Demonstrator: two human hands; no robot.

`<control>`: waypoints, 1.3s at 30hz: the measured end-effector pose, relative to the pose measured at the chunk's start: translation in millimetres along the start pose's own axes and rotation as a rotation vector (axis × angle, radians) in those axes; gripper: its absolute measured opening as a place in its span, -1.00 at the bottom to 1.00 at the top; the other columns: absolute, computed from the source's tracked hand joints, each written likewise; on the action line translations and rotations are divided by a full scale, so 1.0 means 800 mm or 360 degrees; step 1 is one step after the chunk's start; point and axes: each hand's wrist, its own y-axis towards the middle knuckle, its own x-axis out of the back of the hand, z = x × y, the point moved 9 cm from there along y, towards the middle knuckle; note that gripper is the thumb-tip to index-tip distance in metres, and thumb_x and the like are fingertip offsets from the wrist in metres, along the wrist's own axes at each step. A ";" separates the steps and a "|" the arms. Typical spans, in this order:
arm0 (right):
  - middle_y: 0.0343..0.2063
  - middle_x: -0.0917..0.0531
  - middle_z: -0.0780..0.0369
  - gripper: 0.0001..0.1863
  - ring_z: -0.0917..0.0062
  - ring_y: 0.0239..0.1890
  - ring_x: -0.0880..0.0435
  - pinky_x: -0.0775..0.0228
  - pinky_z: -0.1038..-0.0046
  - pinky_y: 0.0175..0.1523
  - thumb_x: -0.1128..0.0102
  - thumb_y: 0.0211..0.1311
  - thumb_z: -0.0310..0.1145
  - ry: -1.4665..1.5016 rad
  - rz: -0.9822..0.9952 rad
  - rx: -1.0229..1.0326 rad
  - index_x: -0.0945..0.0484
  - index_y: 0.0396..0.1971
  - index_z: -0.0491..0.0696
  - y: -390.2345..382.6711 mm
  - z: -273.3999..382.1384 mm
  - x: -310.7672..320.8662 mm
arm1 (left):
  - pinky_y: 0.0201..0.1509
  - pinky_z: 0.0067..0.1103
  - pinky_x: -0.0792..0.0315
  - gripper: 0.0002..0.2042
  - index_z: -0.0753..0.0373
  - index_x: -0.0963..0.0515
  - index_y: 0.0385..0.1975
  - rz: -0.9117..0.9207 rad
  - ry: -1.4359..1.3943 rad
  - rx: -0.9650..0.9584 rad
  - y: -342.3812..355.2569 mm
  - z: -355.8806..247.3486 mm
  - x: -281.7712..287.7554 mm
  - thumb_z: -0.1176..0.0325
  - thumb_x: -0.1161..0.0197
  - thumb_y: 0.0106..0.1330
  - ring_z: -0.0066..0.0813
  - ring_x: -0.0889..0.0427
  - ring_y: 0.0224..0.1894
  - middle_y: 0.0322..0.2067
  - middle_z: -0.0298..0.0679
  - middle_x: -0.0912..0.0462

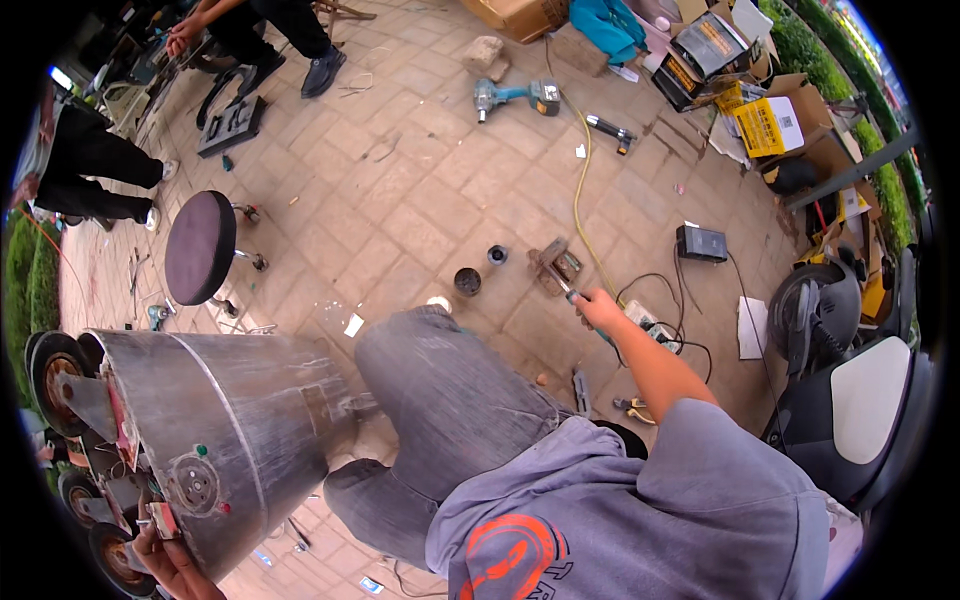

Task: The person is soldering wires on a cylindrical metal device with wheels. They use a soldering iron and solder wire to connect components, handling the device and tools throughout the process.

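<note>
My right hand (599, 308) is closed round the handle of a soldering iron (570, 293), whose thin metal shaft reaches to a rusty metal block (552, 268) on the paving. At the lower left, my left hand (170, 566) has its fingers closed at a small red-and-white part (162, 519), beside a grey metal drum (225, 420). What its fingertips grip is partly hidden. The drum lies on its side, with a round vented plate (194, 484) and wheels (62, 380) at its left end. A dark round tin (467, 281) and a smaller dark cup (497, 255) stand near the block.
A round stool (200, 248) stands left, and two people are beyond it. Ahead lie a cordless impact wrench (515, 97) and a black power tool (611, 133). A power strip (650, 325), pliers (634, 409), a black adapter (702, 243) and cables lie right. Cartons (790, 120) fill the far right.
</note>
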 end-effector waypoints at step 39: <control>-0.22 -0.64 -0.10 -0.76 0.01 -0.15 -0.68 -0.53 0.08 -0.06 -0.05 0.15 -0.41 -0.1621 -0.0079 0.0573 -0.45 -0.19 -0.17 0.009 0.180 -0.179 | 0.03 -0.38 -0.52 -0.40 0.41 -0.45 0.18 -0.0176 0.0032 -0.0296 -0.001 0.001 -0.001 0.05 -0.31 0.31 -0.17 -0.63 -0.04 -0.01 0.06 -0.62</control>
